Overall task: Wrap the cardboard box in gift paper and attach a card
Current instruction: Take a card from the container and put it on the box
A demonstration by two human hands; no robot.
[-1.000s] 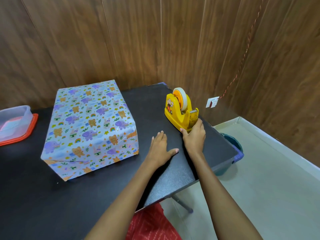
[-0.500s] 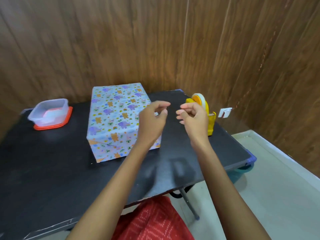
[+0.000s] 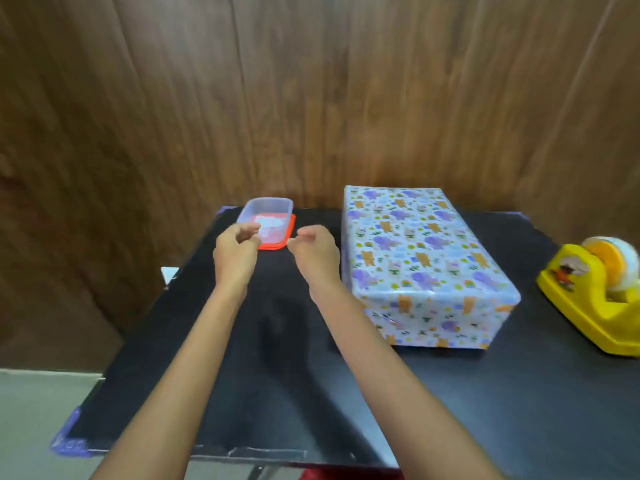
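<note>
The box (image 3: 415,244), wrapped in pale paper with a purple and orange animal print, lies on the black table (image 3: 277,368) right of centre. Left of it, both hands are raised over the table. My left hand (image 3: 235,254) and my right hand (image 3: 313,252) face each other a short gap apart, each pinching thumb to fingertips. They seem to hold a short strip of clear tape between them, though it is barely visible. A yellow tape dispenser (image 3: 585,306) stands at the right edge.
A clear plastic container (image 3: 268,216) on a red lid sits at the table's back left, just beyond my hands, with something white and pink inside. A wooden wall runs close behind the table. The floor shows at the lower left.
My right hand left the dispenser and my left hand lifted off the table. Both moved left, past the wrapped box, towards the container, and my view turned left with them.
</note>
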